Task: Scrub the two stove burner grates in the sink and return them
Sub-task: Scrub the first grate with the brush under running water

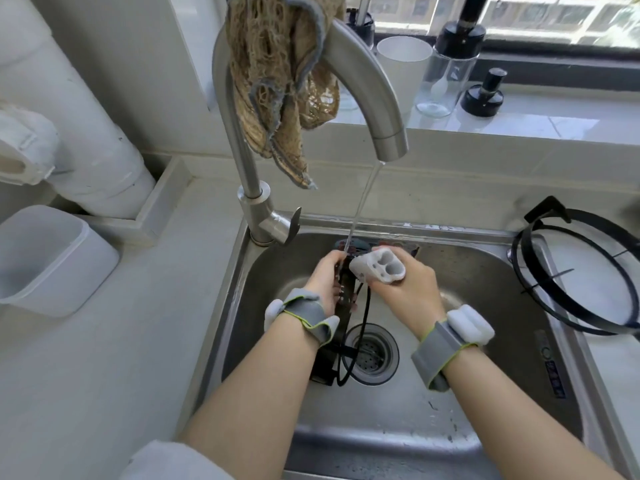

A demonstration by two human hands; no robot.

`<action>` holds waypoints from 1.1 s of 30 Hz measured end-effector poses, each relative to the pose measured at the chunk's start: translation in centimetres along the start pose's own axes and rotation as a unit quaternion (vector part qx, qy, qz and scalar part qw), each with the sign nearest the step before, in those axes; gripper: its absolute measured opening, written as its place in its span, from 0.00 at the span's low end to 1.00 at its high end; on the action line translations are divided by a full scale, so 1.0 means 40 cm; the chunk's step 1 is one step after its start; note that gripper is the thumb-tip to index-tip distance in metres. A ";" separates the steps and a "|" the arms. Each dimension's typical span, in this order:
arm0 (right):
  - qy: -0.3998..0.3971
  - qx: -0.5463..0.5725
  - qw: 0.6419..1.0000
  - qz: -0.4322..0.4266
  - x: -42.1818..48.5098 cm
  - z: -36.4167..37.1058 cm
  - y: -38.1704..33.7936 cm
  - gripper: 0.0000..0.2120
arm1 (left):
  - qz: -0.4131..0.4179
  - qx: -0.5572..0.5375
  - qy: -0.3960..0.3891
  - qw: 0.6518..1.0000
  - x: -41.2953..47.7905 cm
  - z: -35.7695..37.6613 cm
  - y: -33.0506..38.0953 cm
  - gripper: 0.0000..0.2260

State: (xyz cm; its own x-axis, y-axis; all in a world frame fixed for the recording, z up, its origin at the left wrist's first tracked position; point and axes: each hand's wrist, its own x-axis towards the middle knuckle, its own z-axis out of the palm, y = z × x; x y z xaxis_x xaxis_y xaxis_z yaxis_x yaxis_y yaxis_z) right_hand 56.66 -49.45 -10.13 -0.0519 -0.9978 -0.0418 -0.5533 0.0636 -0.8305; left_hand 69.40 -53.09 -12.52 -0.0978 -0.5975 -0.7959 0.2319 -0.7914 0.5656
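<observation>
Sink (467,271), left hand (323,278) gripping grate (323,367), right hand (405,289) scrubber (377,266)

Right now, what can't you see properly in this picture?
Head view:
- The held grate: upper part hidden by the left hand, right hand and white scrubber.
- The second grate: cut off by the right edge.
- The sticker on the sink rim: too blurred to read.

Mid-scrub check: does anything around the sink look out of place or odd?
Nothing spilled or broken. A frayed mesh cloth is draped over the faucet, hanging near the water stream. The second grate lies across the right rim of the sink, not in the basin.
</observation>
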 end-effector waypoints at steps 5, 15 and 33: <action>0.102 0.017 0.989 -0.106 -0.057 -0.004 0.053 0.18 | 0.001 -0.046 -0.023 0.999 -0.010 0.005 0.008 0.20; 0.144 0.073 0.986 -0.043 -0.071 -0.043 0.035 0.20 | 0.038 0.019 0.012 0.999 -0.058 -0.051 -0.024 0.22; 0.099 0.311 0.943 0.062 -0.083 -0.034 0.004 0.16 | 0.139 0.002 0.009 0.990 -0.099 -0.083 -0.130 0.15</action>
State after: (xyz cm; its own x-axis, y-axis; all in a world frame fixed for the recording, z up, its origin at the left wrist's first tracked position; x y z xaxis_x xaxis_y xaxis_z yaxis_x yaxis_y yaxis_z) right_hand 55.62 -46.09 -9.36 -0.2721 -0.9563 -0.1073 0.0593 0.0946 -0.9937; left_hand 71.79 -46.20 -13.02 -0.0130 -0.7893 -0.6139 0.2445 -0.5978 0.7634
